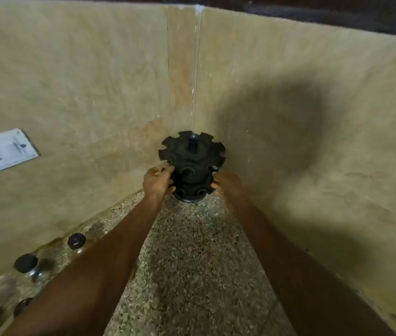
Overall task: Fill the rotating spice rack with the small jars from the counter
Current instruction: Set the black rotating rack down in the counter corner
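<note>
Head view: spice rack (192,163) gripped between left hand (157,180), right hand (226,183).

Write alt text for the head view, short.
Both hands, left hand and right hand, grip an empty black spice rack standing in the corner of a speckled counter. Black-lidded jars line the left wall.
</note>
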